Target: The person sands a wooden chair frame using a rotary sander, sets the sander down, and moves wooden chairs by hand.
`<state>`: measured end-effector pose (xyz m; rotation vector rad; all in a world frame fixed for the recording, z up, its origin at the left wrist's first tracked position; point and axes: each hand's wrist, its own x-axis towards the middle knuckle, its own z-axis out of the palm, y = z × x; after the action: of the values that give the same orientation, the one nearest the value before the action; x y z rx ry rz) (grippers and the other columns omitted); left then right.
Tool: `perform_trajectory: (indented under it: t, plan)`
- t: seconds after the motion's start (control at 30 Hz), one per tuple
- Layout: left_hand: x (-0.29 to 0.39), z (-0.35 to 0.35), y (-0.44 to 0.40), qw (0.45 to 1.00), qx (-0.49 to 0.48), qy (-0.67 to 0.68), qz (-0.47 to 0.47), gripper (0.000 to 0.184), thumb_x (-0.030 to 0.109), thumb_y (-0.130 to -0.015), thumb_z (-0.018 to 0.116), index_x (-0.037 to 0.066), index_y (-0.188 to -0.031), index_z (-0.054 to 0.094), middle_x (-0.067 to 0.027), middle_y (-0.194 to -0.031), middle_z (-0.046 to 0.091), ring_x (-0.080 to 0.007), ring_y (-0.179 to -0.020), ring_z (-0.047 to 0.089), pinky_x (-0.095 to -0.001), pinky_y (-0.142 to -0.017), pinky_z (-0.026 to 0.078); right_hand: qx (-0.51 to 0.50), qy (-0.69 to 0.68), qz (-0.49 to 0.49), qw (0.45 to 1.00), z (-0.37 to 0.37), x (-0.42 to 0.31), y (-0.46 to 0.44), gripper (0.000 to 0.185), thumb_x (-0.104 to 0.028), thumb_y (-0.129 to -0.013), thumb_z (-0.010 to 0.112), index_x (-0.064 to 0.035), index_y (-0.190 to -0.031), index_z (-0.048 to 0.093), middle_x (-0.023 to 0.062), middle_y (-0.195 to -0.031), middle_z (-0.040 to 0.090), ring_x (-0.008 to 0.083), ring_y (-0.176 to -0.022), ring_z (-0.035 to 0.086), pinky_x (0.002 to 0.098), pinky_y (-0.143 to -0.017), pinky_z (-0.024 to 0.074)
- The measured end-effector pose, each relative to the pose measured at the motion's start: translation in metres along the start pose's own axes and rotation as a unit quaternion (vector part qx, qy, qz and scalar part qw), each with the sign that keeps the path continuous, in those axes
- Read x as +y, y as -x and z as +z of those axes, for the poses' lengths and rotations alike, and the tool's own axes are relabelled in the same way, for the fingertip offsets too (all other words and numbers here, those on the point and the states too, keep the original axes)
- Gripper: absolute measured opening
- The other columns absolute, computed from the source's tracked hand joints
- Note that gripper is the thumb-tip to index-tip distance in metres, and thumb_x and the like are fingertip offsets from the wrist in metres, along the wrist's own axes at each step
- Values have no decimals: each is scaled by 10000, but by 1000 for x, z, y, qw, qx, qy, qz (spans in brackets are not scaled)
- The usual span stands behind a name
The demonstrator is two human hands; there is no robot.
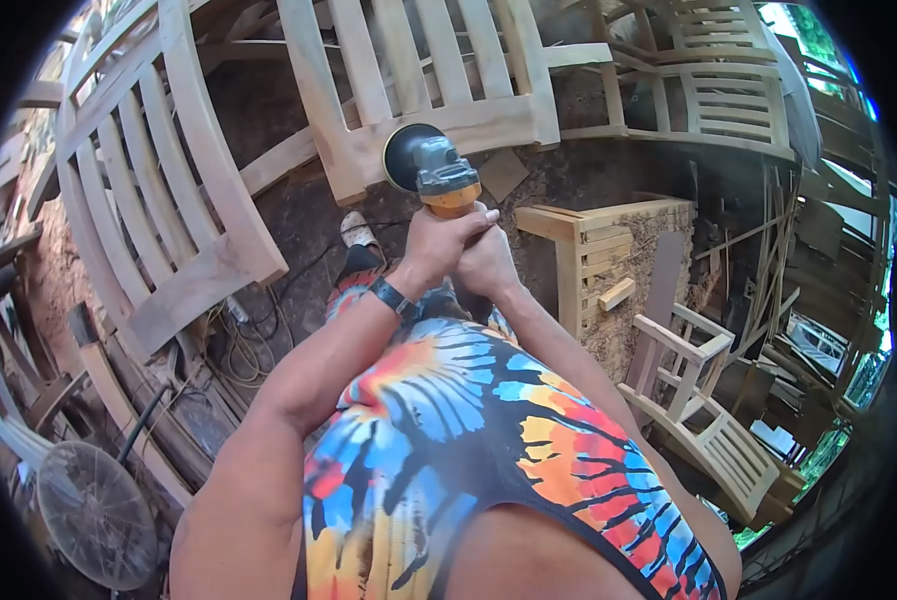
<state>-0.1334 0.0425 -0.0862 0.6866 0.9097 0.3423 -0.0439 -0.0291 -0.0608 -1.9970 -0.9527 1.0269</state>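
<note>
An angle grinder (446, 180) with a grey head and yellow-orange body is held out in front of me. Its round black disc (408, 157) is at the lower rail of a slatted wooden chair back (448, 122); whether it touches the wood I cannot tell. My left hand (436, 245), with a dark watch on the wrist, is wrapped round the grinder body. Close against it, my right hand (487, 264) is closed at the rear of the tool, its fingers partly hidden.
Another slatted wooden frame (183, 290) leans at the left. Stacked wooden pieces (600, 255) stand at the right, near a small wooden chair (703, 420). More slatted frames (723, 100) are at the back right. A round fan (98, 513) and loose cables (243, 345) lie left.
</note>
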Motion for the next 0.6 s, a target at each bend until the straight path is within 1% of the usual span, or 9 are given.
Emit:
perform_trajectory:
  t: [0.03, 0.13, 0.17, 0.27, 0.3, 0.4, 0.47, 0.53, 0.6]
  plan:
    - [-1, 3, 1, 1000, 5, 0, -2, 288, 219, -857, 867, 45, -1048, 740, -28, -996, 739, -121, -894, 691, -298, -815, 549, -5, 0, -6, 1000, -2, 4, 1, 456, -225, -802, 782, -36, -1181, 615, 207, -1011, 754, 393, -977, 749, 448, -803, 587]
    - [-5, 11, -13, 999, -29, -44, 14, 280, 219, -858, 864, 40, -1036, 743, -30, -989, 742, -124, -889, 693, -295, -821, 548, 20, -15, 0, 1000, -10, 11, -3, 455, -231, -813, 776, -36, -1189, 609, 207, -994, 754, 395, -975, 749, 454, -795, 583]
    - [-7, 11, -16, 999, -23, -31, 11, 278, 221, -856, 865, 39, -1028, 745, -32, -988, 746, -124, -891, 696, -295, -823, 550, -9, 14, 29, 999, -15, 9, -5, 417, -195, -864, 761, -20, -1202, 591, 182, -1056, 737, 276, -982, 732, 392, -850, 560]
    - [1, -1, -3, 999, 21, -21, 25, 272, 218, -853, 867, 42, -1022, 748, -35, -997, 747, -122, -899, 697, -298, -822, 552, -5, 36, -1, 999, 0, 4, -4, 440, -233, -832, 758, -40, -1196, 604, 214, -991, 753, 392, -979, 749, 457, -793, 582]
    - [5, -4, 8, 999, 22, 9, 30, 276, 217, -850, 870, 45, -1029, 749, -37, -1001, 747, -123, -897, 696, -301, -817, 554, -17, 15, 7, 1000, 6, 1, -2, 429, -219, -835, 747, -36, -1195, 601, 223, -987, 752, 402, -988, 745, 461, -795, 582]
    - [-2, 0, 9, 999, 40, -25, 25, 278, 211, -850, 869, 40, -1034, 750, -44, -1004, 748, -124, -899, 698, -301, -820, 554, -16, -17, -18, 1000, 3, 1, 4, 423, -213, -837, 742, -28, -1188, 597, 229, -978, 752, 418, -997, 738, 464, -792, 577]
    - [-6, 2, 3, 999, 25, -23, 7, 284, 217, -851, 869, 42, -1041, 749, -36, -1005, 748, -119, -894, 692, -300, -823, 552, -17, -1, -5, 1000, 1, 10, 2, 429, -207, -831, 753, -28, -1187, 593, 233, -996, 752, 407, -989, 745, 453, -798, 580]
    - [6, 1, 8, 999, 23, -38, -4, 297, 229, -848, 873, 44, -1044, 748, -27, -1004, 748, -116, -892, 688, -299, -828, 549, -26, -4, 8, 1000, 0, 8, 1, 429, -202, -830, 755, -32, -1189, 593, 234, -1009, 751, 397, -989, 750, 448, -804, 581]
    - [3, -4, 12, 998, 44, -36, 25, 330, 263, -840, 879, 44, -1048, 747, -29, -1003, 746, -120, -887, 685, -302, -818, 546, -27, -12, -20, 999, 8, 13, 0, 436, -199, -828, 755, -35, -1197, 590, 233, -1018, 751, 391, -981, 753, 449, -802, 582]
